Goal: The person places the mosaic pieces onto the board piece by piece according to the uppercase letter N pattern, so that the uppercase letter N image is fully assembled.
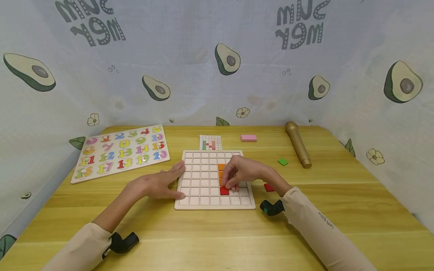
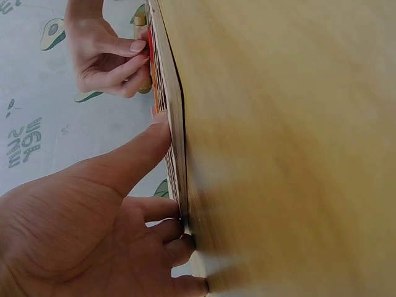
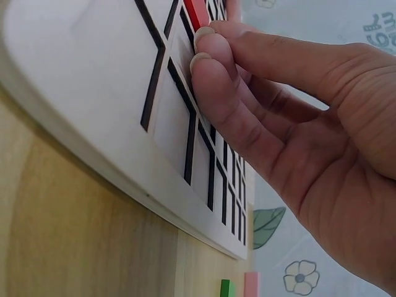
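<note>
A pale wooden grid board (image 1: 200, 181) lies on the table. My left hand (image 1: 165, 183) rests at its left edge, fingers spread along the side; the left wrist view shows the thumb (image 2: 145, 148) against the rim. Over the lower right part of the grid, my right hand (image 1: 242, 171) has thumb and fingers bent together, pinching the edge of a red square tile (image 1: 224, 191). That tile sits at a grid cell; the right wrist view shows the fingertips (image 3: 207, 65) against it. Above it runs a column of orange tiles (image 1: 221, 166), partly covered by the right hand.
A pattern card (image 1: 210, 142) lies behind the board, with a pink block (image 1: 249, 138) to its right. Right of the board are a green tile (image 1: 282, 161), another red tile (image 1: 269, 187) and a gold microphone (image 1: 298, 145). A number puzzle board (image 1: 122, 152) lies at left.
</note>
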Tool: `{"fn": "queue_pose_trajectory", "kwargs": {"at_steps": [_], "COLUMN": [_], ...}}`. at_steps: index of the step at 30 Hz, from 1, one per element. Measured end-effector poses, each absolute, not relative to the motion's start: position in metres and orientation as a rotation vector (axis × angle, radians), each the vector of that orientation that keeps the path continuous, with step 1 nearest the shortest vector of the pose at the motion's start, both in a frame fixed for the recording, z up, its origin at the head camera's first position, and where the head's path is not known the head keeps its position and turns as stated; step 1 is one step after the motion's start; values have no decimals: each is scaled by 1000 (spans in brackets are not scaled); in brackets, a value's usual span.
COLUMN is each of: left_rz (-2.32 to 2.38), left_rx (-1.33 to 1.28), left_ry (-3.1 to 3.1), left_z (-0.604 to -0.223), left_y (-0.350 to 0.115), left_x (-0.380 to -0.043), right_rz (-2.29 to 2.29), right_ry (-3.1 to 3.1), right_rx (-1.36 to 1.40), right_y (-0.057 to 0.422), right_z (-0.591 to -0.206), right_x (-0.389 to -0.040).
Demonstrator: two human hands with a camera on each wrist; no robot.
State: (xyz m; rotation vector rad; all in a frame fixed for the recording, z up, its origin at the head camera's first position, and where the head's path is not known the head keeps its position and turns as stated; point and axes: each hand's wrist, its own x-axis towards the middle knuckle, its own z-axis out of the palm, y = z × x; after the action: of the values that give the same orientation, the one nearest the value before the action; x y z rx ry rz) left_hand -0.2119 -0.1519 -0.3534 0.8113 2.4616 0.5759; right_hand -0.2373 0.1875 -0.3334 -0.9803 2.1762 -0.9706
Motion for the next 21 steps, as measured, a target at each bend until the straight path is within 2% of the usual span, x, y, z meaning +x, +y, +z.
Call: {"fn": "queue_pose_trajectory", "kwargs": {"at_steps": [3,8,21], "left_rz": [580,552,606], "left_rx": [800,768,854], "left_ry": [2457,2469,2443], "left_z": [-337,-332,-355], "left_y": [-146,-142,-153], "left_x": [-201,-198,-211], "right_rz": [-970,-965,-979], "right_ry": [2171,2166,2250], "right_rx": [-979,-991,-1054], "right_y": [188,191,218], "right_z": [-333,-329,-319], "right_x": [-237,-238,-242]}}
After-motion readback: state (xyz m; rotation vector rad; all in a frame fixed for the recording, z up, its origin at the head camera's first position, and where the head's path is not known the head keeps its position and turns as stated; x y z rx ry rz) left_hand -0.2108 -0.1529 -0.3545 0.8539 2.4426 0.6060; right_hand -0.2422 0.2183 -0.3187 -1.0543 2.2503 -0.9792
